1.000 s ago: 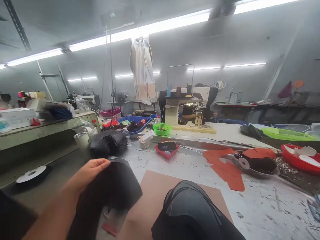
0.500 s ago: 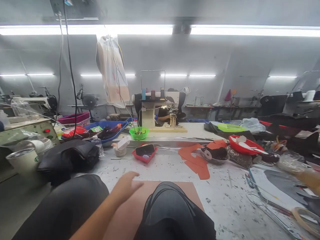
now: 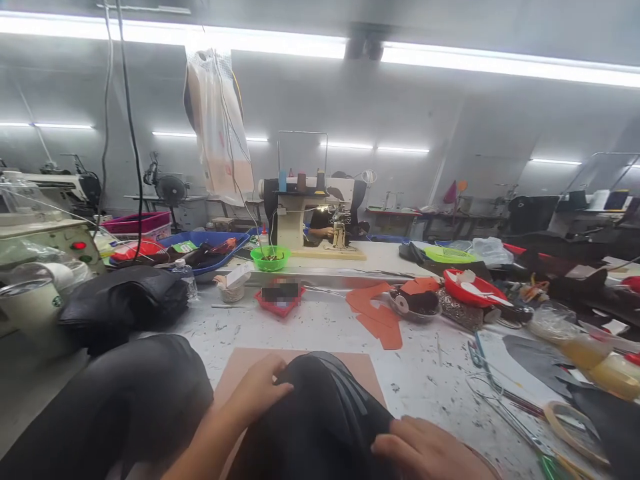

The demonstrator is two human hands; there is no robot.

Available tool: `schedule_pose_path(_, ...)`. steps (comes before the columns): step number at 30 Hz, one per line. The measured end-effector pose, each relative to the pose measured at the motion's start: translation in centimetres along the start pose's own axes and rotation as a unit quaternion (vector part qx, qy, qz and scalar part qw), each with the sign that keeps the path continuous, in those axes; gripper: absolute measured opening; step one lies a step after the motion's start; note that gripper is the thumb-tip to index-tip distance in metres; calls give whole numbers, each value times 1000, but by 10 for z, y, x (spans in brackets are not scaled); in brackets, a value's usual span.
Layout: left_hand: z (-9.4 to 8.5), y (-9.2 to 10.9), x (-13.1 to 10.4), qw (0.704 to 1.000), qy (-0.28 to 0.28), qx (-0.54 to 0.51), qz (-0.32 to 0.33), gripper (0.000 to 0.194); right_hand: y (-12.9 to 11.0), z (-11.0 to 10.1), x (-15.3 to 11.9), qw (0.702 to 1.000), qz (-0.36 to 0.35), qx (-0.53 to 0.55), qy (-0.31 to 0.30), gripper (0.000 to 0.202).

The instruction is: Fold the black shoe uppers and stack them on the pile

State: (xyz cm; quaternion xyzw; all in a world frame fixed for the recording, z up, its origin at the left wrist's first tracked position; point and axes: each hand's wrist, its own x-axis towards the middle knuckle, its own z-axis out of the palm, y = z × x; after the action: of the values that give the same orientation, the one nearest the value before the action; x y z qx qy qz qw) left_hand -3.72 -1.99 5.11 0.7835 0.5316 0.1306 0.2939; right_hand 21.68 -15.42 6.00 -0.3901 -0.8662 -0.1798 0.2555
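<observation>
A layered stack of black leather-like pieces (image 3: 313,420) lies before me on a tan board (image 3: 240,363). My left hand (image 3: 257,393) rests at the stack's left edge, thumb and fingers apart, the thumb touching the black material. Over the right edge, my right hand (image 3: 425,448) has its fingers bent onto the pieces; its underside is hidden. Another mound of black material (image 3: 135,393) sits left of my left forearm.
Orange cut pieces (image 3: 375,310) lie beyond the board, near a red tray (image 3: 281,303). A roll of tape (image 3: 575,430) and scissors (image 3: 530,433) are at right. Folded black material (image 3: 123,303) and a plastic bottle (image 3: 184,279) stand left. A sewing machine (image 3: 295,223) faces me, a person behind it.
My right hand has come into view at the stack's right edge. The stack has shifted left and turned, and now meets my left hand, which was apart from it.
</observation>
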Motion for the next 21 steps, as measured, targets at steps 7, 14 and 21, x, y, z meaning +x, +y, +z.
schedule_pose_path(7,-12,69,-55,964,-119,-158,180,48,-14,11,68,982,53,107,145,16)
schedule_pose_path(14,8,80,-68,975,-65,-50,205,22,-19,9,70,990,48,66,114,16)
schedule_pose_path(21,4,81,-65,967,-62,-194,151,29,-33,2,67,981,35,7,192,26)
